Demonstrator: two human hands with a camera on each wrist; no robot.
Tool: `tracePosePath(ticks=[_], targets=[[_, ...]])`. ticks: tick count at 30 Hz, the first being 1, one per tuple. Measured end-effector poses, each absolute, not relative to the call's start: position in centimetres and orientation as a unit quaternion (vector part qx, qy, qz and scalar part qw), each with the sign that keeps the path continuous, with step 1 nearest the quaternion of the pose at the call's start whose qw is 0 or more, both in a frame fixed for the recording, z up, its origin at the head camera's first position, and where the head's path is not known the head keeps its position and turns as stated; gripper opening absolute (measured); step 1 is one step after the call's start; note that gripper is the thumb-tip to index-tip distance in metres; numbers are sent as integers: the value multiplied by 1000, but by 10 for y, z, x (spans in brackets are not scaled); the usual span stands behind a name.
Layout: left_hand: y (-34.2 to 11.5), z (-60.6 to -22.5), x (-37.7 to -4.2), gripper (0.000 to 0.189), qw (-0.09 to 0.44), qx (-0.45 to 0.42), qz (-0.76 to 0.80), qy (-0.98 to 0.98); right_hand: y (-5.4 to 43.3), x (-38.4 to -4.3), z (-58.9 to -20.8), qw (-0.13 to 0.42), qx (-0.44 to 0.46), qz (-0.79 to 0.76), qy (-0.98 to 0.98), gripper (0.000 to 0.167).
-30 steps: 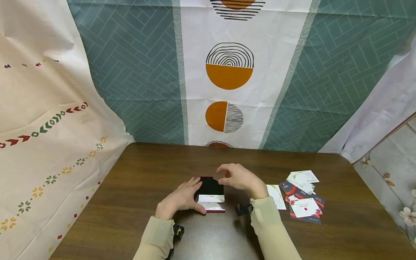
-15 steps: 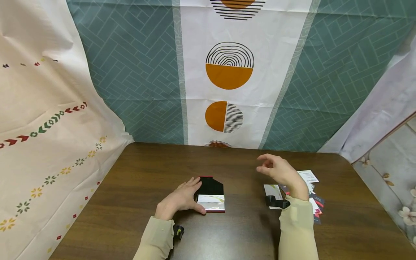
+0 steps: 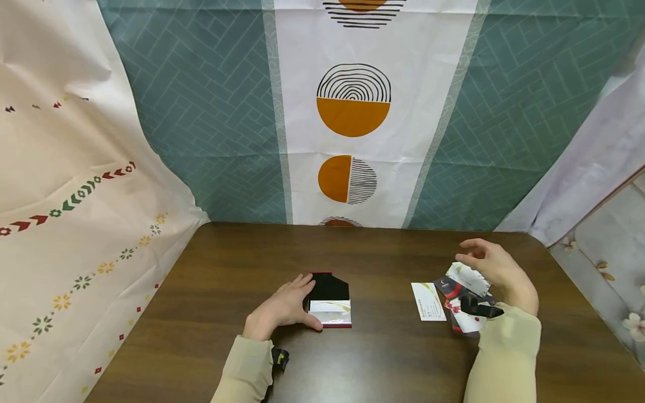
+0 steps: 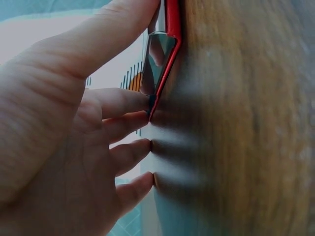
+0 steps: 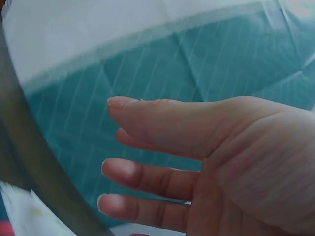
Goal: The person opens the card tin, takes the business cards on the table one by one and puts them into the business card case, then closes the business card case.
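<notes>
An open business card case [image 3: 330,288] lies on the table, black inside with a thin red edge. Across its near half is a white card [image 3: 322,306] above a shiny metallic strip. My left hand [image 3: 282,308] holds the case by its left side, thumb at the near corner and fingers farther up. In the left wrist view, the case's red edge [image 4: 173,49] runs by the thumb, and several fingertips touch the table. Holding nothing, my right hand [image 3: 499,271] hovers over the pile of business cards [image 3: 466,278], fingers loosely bent. It partly hides the pile.
A single white business card [image 3: 429,302] lies just left of the pile. Dark and red cards [image 3: 448,287] are underneath white ones. The brown table [image 3: 373,358] ends at a patterned curtain [image 3: 237,123] behind, with pale cloths on both sides.
My right hand has moved right, from beside the card case to above the card pile. The left hand has stayed on the case. The view has shifted slightly.
</notes>
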State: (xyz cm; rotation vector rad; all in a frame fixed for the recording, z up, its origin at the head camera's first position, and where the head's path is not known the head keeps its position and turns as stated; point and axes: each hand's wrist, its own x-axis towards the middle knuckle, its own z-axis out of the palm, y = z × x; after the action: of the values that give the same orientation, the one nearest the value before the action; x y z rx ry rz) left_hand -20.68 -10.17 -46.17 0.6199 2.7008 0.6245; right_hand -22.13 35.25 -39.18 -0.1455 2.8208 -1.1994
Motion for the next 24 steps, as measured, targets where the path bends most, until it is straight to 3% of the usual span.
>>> tracePosePath(ticks=[11,15,24], targets=[[-99,-465,-206,107,153,218,215,939,405,-232,-408,78,15,-339,937,75],[-99,-464,-206,107,151,215,219,940,411,-243,-415,65,45,-286,955,86],[-101,-464,-207,108,152,211,206,943,407,-253,-431,127,111,-267,949,103]])
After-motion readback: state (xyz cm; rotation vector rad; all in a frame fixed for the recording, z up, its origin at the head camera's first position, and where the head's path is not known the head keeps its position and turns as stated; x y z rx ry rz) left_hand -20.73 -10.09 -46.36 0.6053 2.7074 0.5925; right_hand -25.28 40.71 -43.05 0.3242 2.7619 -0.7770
